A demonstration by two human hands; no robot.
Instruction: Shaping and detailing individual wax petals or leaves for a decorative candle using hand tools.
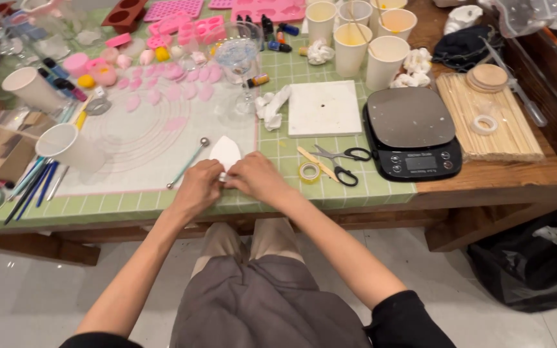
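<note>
Both hands (230, 183) at table front edge, pinching white petal-shaped piece (225, 153).
Left: metal ball tool (188, 163) just beside, tipped paper cup (66, 147) and pens (33, 183) farther out.
Right: tape roll (309, 172), scissors (340, 164) close; scale (411, 132) beyond.
Ahead: open patch of silicone mat (143, 138), then wine glass (240, 64), pink petals (175, 90).
Green grid mat (375, 187) bare near scale front.
</note>
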